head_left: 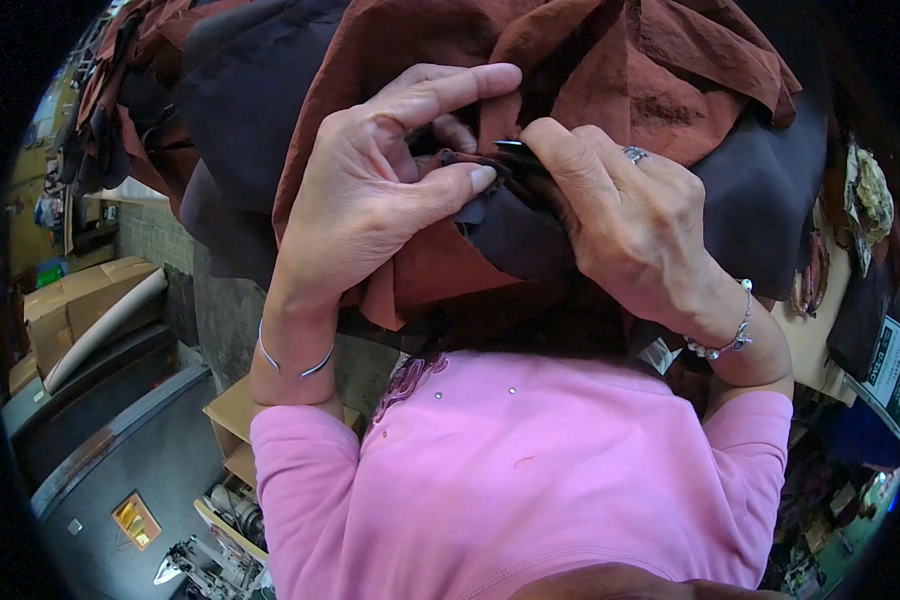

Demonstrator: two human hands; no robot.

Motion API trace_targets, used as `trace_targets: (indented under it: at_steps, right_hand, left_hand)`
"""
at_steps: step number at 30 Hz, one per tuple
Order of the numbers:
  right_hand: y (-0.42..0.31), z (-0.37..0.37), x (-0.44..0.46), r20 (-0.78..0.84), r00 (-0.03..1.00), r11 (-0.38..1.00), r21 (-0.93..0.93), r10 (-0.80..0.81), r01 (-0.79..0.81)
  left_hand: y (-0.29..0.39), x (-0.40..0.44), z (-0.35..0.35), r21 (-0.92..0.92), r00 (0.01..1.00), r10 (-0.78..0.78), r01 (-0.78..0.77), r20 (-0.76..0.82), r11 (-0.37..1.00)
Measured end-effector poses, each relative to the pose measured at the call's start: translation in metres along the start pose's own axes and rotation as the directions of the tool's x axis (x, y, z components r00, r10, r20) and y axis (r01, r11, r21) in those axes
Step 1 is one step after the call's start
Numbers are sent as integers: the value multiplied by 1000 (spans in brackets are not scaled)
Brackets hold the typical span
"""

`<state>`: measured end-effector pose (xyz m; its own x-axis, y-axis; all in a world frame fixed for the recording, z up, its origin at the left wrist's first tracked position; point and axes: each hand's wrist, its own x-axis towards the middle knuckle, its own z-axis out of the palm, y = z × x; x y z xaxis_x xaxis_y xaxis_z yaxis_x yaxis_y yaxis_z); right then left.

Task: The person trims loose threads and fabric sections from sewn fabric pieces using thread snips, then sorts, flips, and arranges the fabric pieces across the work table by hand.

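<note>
A large piece of rust-brown and dark cloth [660, 90] is bunched up in front of me. My left hand [370, 170] pinches a dark edge of it near the thumb tip, while the index finger stretches out above. Close beside the thumb, my right hand [630, 200] is closed around a small tool with a shiny metal blade [510, 147]. Only the blade's tip end shows at the cloth edge; the rest is hidden by the fingers, so its exact kind is unclear. A brown flap [430, 270] hangs below the hands.
To the left are a cardboard box [90, 305], a pale roll [110, 325] and a sewing machine [205, 560] lower down. More dark and brown cloth [155, 130] hangs at upper left. A printed green-and-white bag [885, 375] is at the right.
</note>
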<state>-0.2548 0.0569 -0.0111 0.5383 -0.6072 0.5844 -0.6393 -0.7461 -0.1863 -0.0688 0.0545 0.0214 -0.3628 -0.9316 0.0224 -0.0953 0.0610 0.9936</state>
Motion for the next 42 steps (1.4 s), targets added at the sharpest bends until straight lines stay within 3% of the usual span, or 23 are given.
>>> trace_targets:
  at_steps: [7,10,16,19,28,31,34,35,38,40,42]
  right_hand:
    - [1,5,1,-105,990,993,-86,-95,86]
    - [-4,-7,2,17,996,992,-90,-85,86]
    - [-5,-9,2,38,985,951,-256,-167,171]
    - [1,2,1,-81,966,912,-357,-247,204]
    - [3,4,0,-33,951,870,-416,-306,265]
    - [-3,-17,3,131,977,959,-209,-167,192]
    - [9,-26,10,88,996,984,179,-19,3]
    - [13,-30,19,1,1000,948,319,-3,2]
    - [31,-35,47,-74,996,955,292,-39,59]
    - [55,-32,58,226,968,882,472,-112,-8]
    - [58,-22,63,304,943,846,531,-137,-48]
  left_hand:
    - [-2,1,1,28,1000,17,-17,-5,999]
    - [0,1,2,33,1000,9,-9,-5,999]
    - [-3,2,3,0,1000,16,-16,10,1000]
    - [-4,3,3,11,1000,25,-25,19,1000]
    - [-6,2,3,49,999,3,-5,34,999]
    - [-10,5,3,-50,999,39,-38,32,998]
    - [-8,6,5,-211,1000,5,-5,-2,977]
    - [-7,6,5,-266,1000,-25,21,-12,964]
    - [-3,5,3,-204,997,-81,82,12,976]
    - [1,6,5,-247,998,-59,63,25,967]
    - [3,6,3,-287,997,-67,77,46,955]
